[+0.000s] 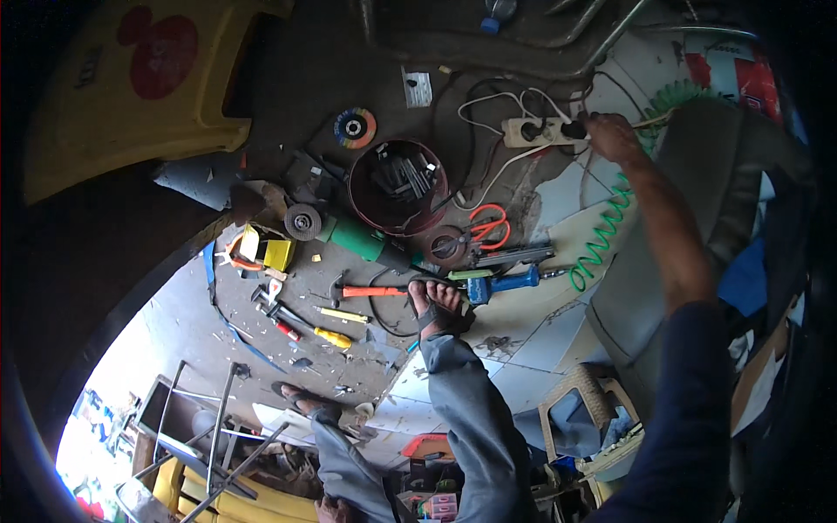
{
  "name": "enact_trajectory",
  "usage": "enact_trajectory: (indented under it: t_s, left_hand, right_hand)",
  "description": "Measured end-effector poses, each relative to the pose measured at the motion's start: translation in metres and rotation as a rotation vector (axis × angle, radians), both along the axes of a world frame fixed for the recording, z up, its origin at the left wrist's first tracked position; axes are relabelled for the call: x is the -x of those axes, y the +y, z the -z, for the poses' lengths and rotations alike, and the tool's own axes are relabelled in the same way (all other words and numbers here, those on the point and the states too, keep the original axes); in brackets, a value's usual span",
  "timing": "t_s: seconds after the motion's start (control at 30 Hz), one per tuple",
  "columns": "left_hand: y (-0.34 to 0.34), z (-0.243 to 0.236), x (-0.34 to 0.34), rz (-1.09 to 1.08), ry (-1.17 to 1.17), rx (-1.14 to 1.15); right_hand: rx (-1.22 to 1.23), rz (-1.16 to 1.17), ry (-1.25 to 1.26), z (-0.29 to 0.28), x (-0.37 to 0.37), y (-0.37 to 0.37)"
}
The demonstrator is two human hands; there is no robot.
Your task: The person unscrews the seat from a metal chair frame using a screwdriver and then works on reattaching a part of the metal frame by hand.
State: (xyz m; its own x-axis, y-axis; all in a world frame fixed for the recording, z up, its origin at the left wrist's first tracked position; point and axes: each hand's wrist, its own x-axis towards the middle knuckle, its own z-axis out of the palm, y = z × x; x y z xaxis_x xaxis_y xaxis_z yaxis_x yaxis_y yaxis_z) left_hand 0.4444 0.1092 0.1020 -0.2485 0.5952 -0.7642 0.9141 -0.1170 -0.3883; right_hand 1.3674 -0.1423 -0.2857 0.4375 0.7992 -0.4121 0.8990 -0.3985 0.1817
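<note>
My right hand (612, 138) reaches out to the right end of a white power strip (545, 132). Its fingers are bent together beside a black plug (573, 130) seated there; what they grip is too small to make out. A second dark plug (530, 132) sits further left in the strip, and white cords loop around it. Only part of my left hand (334, 510) shows, at the lower edge next to my trouser leg, its fingers mostly hidden. Between my feet and the strip lie a green angle grinder (362, 241) and a blue air tool (501, 283).
A dark red bucket (356, 196) holds metal pieces. Around it lie orange-handled scissors (491, 228), an orange-handled hammer (375, 291), a yellow screwdriver (332, 337) and a colourful disc (355, 128). A green coiled hose (600, 240) runs beside my right arm. A yellow plastic chair (187, 113) stands upper left.
</note>
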Motion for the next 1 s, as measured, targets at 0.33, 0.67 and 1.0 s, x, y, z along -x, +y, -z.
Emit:
enact_trajectory:
  t_s: [0.33,0.67,1.0]
  left_hand:
    - [-0.005,-0.004,-0.065,0.021,0.105,0.073]
    - [0.013,-0.068,-0.074,-0.372,-0.198,0.028]
    - [0.058,-0.090,0.194,-0.740,-0.573,-0.507]
  right_hand:
    - [0.250,0.079,0.111,-0.038,0.034,0.030]
    - [-0.001,0.429,0.027,-0.162,0.178,0.049]
    - [0.298,0.634,0.750,-0.291,0.488,0.090]
